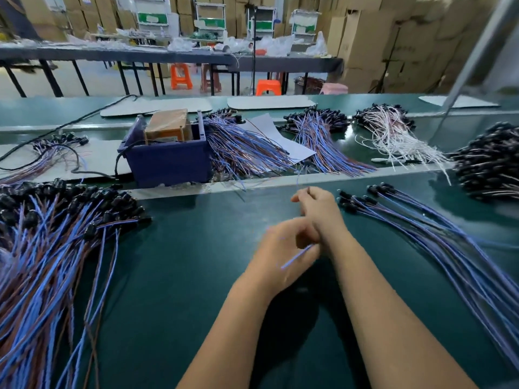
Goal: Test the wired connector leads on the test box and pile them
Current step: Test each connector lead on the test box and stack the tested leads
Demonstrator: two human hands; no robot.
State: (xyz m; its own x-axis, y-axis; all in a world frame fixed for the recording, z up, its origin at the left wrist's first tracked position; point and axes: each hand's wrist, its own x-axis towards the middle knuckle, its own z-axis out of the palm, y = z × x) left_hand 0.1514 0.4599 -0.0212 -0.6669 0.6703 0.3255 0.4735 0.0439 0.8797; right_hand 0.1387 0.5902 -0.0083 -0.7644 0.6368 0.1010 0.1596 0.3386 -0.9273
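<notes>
My two hands meet over the middle of the green mat. My right hand is farther out, fingers curled, pinching a thin wire end at its fingertips. My left hand is blurred and lies just below it, curled around a blue lead that runs across its palm. The dark blue test box, with an orange unit inside, stands beyond on the left. A big heap of blue and brown leads lies at the left. A neat row of leads fans out at the right.
More bundles lie behind the mat: blue-brown leads on white paper, another bundle, white leads, and a black-connector heap at far right. A black cable runs to the box. A slanted metal post rises at right.
</notes>
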